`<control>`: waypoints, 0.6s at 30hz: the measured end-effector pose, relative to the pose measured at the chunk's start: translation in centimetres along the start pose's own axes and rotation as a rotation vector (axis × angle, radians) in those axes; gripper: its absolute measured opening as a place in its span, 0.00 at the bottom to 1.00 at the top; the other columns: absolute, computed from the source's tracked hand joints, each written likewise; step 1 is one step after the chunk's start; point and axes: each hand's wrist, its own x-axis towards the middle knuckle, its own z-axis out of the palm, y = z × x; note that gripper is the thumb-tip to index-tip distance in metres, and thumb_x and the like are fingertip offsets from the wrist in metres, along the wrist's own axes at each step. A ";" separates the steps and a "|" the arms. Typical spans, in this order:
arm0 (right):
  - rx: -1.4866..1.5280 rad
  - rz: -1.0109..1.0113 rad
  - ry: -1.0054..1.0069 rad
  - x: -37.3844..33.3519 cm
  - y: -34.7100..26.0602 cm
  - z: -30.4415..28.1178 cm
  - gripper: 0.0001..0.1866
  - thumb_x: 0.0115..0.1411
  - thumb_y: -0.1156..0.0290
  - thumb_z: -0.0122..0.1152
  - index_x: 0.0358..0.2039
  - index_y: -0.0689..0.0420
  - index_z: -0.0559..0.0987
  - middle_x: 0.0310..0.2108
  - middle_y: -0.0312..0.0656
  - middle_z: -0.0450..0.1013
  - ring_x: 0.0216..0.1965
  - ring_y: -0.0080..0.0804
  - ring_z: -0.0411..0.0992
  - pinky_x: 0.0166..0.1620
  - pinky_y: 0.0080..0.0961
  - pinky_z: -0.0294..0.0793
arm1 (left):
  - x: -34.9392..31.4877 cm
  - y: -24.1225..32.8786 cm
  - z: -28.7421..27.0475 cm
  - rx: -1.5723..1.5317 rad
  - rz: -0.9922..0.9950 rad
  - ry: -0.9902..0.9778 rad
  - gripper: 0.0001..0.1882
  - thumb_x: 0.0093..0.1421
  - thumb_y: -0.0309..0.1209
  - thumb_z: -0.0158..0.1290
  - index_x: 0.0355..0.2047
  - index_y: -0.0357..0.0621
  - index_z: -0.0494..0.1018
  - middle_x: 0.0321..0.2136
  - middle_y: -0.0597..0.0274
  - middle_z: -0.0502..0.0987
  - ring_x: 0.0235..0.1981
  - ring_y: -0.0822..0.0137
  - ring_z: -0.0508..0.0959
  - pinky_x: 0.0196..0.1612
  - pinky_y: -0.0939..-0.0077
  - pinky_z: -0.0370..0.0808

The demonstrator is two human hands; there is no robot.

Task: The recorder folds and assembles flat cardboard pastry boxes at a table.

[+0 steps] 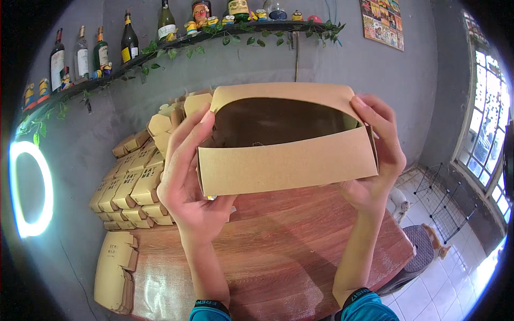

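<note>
The open kraft-cardboard box (289, 165) was plain tan outside and dark brown within. The stacked cartons (126, 188) were tan with black lettering, as was the flattened-carton pile (111, 267). The tabletop (267, 257) showed reddish-brown wood grain; the sleeves (369, 310) were teal with black cuffs. The wall (160, 69) was grey, the ivy garland (332, 35) green, the figurines (191, 27) largely yellow and blue, and the floor tiles (431, 283) white.
</note>
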 end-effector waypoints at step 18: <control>0.275 -0.090 -0.039 -0.3 0.1 -1.4 0.24 0.46 0.79 0.74 0.45 0.70 0.77 0.48 0.53 0.70 0.55 0.46 0.72 0.61 0.51 0.68 | -0.9 0.8 -0.5 -0.040 0.034 0.130 0.20 0.52 0.32 0.69 0.34 0.36 0.68 0.45 0.39 0.75 0.47 0.55 0.78 0.52 0.65 0.75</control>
